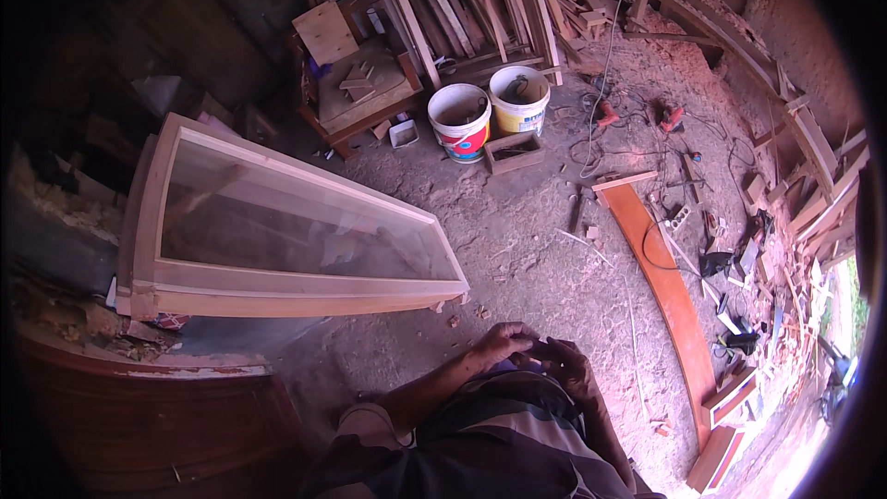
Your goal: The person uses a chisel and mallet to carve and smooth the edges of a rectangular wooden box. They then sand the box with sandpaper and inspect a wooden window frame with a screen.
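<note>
Both hands are close together in front of my striped shirt (517, 439), at the lower middle of the head view. My left hand (500, 346) is closed, its fingertips brought together toward the other hand. Curled fingers show on my right hand (570, 370), just beside it. Whatever lies between the fingers, if anything, is too small and dark to make out. Nearest on the left stands a long pale wooden frame (305, 299) with a glass-like panel (277, 212) set in it; neither hand touches it.
Two paint buckets (459, 134) (519, 115) stand beyond, with a small wooden box (514, 153) before them. A reddish-brown board (658, 277) lies right, near power tools (671, 116) and cables. Timber strips (443, 9) lean behind a wooden table (365, 106). Dark red furniture (157, 416) sits lower left.
</note>
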{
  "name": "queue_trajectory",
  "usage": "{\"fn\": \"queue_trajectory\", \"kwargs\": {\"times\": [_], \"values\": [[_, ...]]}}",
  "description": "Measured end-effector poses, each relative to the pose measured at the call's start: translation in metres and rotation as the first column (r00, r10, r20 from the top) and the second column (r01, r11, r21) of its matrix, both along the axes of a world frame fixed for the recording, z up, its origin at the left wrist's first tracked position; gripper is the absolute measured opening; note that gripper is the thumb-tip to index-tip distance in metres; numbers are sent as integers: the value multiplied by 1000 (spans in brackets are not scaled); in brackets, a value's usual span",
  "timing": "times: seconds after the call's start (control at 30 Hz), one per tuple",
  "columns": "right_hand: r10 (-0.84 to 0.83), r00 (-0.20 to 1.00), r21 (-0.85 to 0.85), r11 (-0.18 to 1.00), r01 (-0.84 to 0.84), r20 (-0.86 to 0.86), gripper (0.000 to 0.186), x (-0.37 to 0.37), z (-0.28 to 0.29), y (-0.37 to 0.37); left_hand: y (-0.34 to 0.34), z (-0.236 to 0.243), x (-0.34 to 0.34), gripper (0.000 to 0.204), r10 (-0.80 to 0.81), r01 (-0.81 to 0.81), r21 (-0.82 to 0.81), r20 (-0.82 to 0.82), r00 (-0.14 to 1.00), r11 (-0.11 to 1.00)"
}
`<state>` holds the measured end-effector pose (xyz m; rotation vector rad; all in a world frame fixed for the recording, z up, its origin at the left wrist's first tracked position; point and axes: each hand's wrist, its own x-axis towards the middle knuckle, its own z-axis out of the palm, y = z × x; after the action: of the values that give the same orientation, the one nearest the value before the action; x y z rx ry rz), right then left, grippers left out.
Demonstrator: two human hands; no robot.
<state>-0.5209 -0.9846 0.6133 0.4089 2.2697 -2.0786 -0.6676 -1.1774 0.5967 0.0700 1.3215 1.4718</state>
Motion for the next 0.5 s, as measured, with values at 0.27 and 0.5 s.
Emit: {"fn": "queue_trajectory", "kwargs": {"times": [0.27, 0.5], "values": [[242, 954, -443, 885, -142, 178, 35, -109, 11, 55, 15, 21, -24, 27, 271, -232, 196, -200, 942, 953], [562, 773, -217, 827, -519, 294, 40, -237, -20, 65, 13, -3, -90, 20, 401, -434, -20, -346, 848, 901]]}}
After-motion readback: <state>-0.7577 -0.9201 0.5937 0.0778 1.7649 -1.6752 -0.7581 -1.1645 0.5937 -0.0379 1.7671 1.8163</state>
